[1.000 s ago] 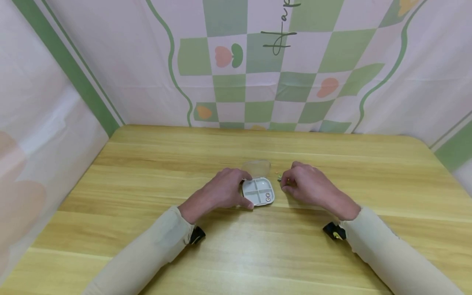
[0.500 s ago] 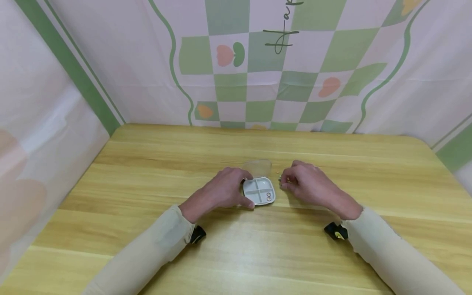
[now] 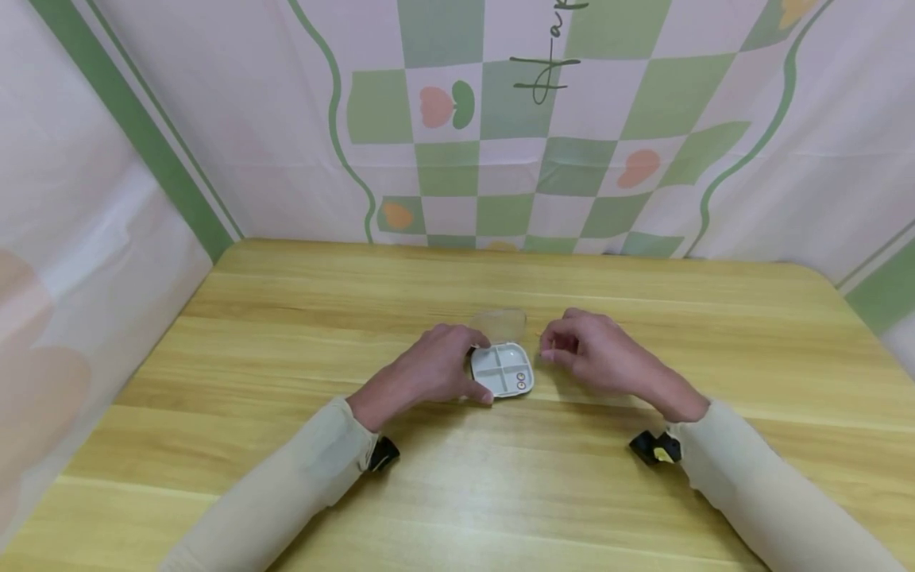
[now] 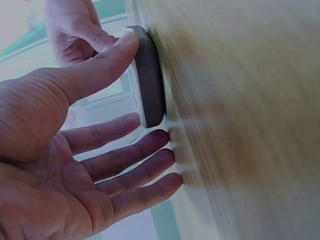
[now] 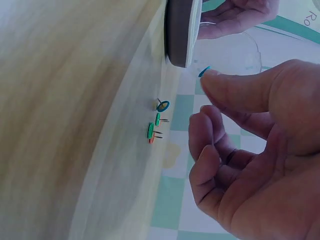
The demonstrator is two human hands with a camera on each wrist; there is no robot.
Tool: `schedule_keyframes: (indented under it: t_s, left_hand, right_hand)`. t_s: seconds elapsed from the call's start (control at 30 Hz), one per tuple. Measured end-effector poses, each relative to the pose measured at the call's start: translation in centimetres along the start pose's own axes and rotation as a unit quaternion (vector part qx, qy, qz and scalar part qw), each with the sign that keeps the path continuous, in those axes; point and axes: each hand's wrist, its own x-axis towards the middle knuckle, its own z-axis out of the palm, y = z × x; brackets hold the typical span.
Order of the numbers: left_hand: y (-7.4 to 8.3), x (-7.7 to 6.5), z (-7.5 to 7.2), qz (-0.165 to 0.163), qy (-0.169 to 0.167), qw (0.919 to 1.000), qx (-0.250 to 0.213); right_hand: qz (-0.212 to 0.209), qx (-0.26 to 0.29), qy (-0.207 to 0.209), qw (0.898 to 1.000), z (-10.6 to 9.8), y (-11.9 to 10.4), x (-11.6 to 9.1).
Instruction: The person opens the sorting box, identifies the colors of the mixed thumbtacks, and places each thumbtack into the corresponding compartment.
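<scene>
My left hand [image 3: 439, 365] grips a small four-compartment pill box [image 3: 489, 372] by its near and far edges, thumb on the near one. Two small round pieces [image 3: 521, 380] lie in its near right compartment. A clear lid [image 3: 500, 324] stands open behind it. To the right of the box, just above the table, my right hand [image 3: 596, 349] pinches a blue thumbtack [image 5: 204, 71] between thumb and a fingertip. Below that hand, in the right wrist view, several thumbtacks lie on the table, among them a blue one [image 5: 163, 106], a green one [image 5: 150, 131] and an orange one [image 5: 151, 141].
The wooden table [image 3: 322, 302] reaches back to a curtain [image 3: 443, 167] with a green and white checked print. Another curtain [image 3: 86, 262] hangs along the left side. Both wrists carry dark camera mounts [image 3: 384, 454].
My right hand has lifted slightly off the table and shifted a little toward the box, with a blue thumbtack in its pinch. My left hand and the box stay in place.
</scene>
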Motion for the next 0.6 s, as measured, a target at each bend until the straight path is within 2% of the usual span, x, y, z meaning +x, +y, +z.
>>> schedule_keyframes:
  t_s: [0.37, 0.6]
  left_hand:
    - [0.01, -0.02, -0.08, 0.002, 0.0, 1.0, -0.001]
    - [0.07, -0.02, -0.04, 0.002, 0.001, 1.0, -0.001]
  right_hand:
    - [-0.038, 0.069, 0.018, 0.997, 0.0, 0.04, 0.05]
    - [-0.038, 0.084, 0.023, 0.995, 0.11, -0.04, 0.09]
